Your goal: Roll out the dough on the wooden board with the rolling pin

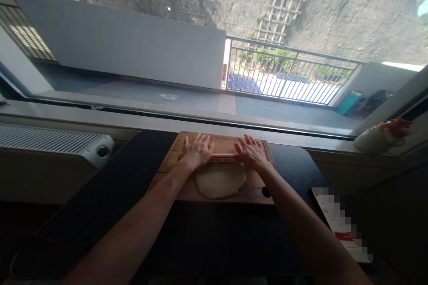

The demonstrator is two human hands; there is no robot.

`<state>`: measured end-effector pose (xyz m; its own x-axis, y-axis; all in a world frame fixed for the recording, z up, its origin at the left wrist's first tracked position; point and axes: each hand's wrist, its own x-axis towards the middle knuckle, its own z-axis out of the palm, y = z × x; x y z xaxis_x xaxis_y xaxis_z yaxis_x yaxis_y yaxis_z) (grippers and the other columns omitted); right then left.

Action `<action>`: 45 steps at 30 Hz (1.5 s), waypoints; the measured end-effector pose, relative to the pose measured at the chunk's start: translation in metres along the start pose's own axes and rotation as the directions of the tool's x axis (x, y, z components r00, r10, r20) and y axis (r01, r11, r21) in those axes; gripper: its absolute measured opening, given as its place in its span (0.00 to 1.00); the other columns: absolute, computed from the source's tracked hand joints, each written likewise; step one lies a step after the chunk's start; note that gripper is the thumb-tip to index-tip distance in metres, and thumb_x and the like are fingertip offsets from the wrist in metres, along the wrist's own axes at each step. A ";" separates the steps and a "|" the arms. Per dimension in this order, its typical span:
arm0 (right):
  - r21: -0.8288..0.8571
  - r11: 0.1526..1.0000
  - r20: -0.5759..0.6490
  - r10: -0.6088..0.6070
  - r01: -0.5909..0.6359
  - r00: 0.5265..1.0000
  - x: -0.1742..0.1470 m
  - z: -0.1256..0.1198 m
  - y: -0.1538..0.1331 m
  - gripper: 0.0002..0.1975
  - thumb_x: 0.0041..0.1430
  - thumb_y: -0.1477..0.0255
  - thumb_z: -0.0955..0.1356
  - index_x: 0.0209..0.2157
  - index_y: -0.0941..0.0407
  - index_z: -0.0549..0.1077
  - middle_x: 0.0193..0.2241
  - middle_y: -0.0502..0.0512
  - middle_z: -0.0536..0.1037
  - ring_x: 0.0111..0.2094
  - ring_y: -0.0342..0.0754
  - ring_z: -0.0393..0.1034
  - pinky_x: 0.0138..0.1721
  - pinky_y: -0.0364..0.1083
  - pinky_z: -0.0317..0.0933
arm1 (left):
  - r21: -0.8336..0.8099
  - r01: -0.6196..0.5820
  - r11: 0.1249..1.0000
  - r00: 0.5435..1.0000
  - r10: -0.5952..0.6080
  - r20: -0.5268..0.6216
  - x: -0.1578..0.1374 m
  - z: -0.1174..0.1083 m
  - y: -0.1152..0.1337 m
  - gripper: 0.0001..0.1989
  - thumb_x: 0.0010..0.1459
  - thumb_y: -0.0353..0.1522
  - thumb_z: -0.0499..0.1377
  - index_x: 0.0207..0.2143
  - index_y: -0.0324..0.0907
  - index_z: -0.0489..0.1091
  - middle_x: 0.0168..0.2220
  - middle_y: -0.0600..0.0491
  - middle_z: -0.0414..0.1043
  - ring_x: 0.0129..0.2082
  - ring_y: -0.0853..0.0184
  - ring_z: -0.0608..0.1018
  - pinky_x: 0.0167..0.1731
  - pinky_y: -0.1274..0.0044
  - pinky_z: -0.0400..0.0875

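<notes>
Fingers of the left hand: extended and slightly spread, pointing to the far side, not curled into a grip. Right hand: likewise flattened, fingers lengthened and parted. Both hands lie over the pin, one toward each end, pressing from above rather than clasping; contact beneath the palms is hidden.

Position: the pin lies left to right across the board, its middle exposed between the hands. A printed strip shows along its near side, too small to read. The dough is a pale, flattened oval on the board, directly near of the pin, between the forearms. Whether the pin bears on its far edge cannot be determined. The board rests on the dark counter, with a hole at its near right corner.

Assessment of handling: the pin appears to be wood, and is judged stiff, fairly light and apt to roll; level palms near both ends should control it best. The dough is judged soft, pliable and easily torn, possibly tacky underneath. Its right edge is slightly uneven. Lifting should be done with spread fingers well under the near rim, supporting the middle; pinching one edge would likely stretch it.
</notes>
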<state>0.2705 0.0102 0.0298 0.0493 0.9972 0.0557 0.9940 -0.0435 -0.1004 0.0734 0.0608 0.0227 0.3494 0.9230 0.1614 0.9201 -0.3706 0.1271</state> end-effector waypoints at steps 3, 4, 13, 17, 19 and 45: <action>0.001 1.000 0.025 -0.006 0.006 1.000 0.014 -0.009 -0.003 0.26 0.65 0.57 0.51 0.60 0.51 0.56 0.63 0.57 0.51 0.64 0.54 0.40 0.59 0.58 0.39 | -0.001 0.007 1.000 1.000 -0.007 0.024 0.019 -0.006 0.000 0.25 0.63 0.39 0.39 0.55 0.39 0.63 0.57 0.44 0.62 0.59 0.56 0.61 0.56 0.52 0.47; 0.000 1.000 0.022 -0.003 0.003 1.000 0.011 -0.009 -0.004 0.26 0.65 0.57 0.51 0.60 0.52 0.55 0.64 0.57 0.50 0.64 0.54 0.40 0.59 0.58 0.39 | -0.001 0.006 1.000 1.000 -0.006 0.023 0.016 -0.007 0.000 0.25 0.63 0.40 0.39 0.54 0.39 0.63 0.58 0.44 0.62 0.59 0.56 0.61 0.56 0.52 0.47; -0.033 0.971 -0.128 -0.240 0.238 0.962 -0.116 0.028 0.011 0.29 0.64 0.58 0.53 0.64 0.55 0.47 0.65 0.53 0.44 0.65 0.49 0.33 0.63 0.54 0.31 | 0.081 -0.230 0.970 0.954 0.241 -0.179 -0.122 0.008 0.001 0.27 0.63 0.39 0.41 0.62 0.39 0.51 0.64 0.48 0.48 0.64 0.60 0.51 0.61 0.59 0.38; -0.039 0.973 -0.130 -0.230 0.226 0.965 -0.115 0.030 0.011 0.30 0.64 0.57 0.53 0.64 0.56 0.47 0.65 0.54 0.45 0.65 0.49 0.32 0.63 0.54 0.30 | 0.106 -0.242 0.964 0.945 0.259 -0.199 -0.122 0.012 0.000 0.28 0.62 0.39 0.43 0.63 0.38 0.49 0.64 0.48 0.46 0.64 0.59 0.49 0.62 0.58 0.34; -0.025 0.986 -0.127 -0.167 0.165 0.978 -0.087 0.027 0.008 0.30 0.65 0.56 0.51 0.63 0.57 0.50 0.64 0.55 0.48 0.65 0.49 0.33 0.63 0.54 0.30 | 0.093 -0.191 0.977 0.956 0.207 -0.207 -0.097 0.011 0.002 0.28 0.63 0.40 0.42 0.62 0.39 0.49 0.64 0.48 0.47 0.65 0.60 0.48 0.61 0.58 0.32; 0.037 0.994 -0.086 -0.095 0.098 0.992 -0.061 0.018 -0.007 0.32 0.64 0.55 0.48 0.62 0.59 0.52 0.64 0.58 0.48 0.65 0.51 0.34 0.62 0.56 0.31 | 0.050 -0.127 0.991 0.974 0.134 -0.180 -0.074 0.012 0.014 0.27 0.63 0.41 0.40 0.61 0.39 0.53 0.63 0.47 0.51 0.64 0.58 0.49 0.61 0.55 0.32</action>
<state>0.2587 -0.0491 0.0087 -0.0369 0.9879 0.1505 0.9898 0.0569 -0.1308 0.0627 -0.0114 0.0011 0.4319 0.8310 0.3506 0.8759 -0.4791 0.0567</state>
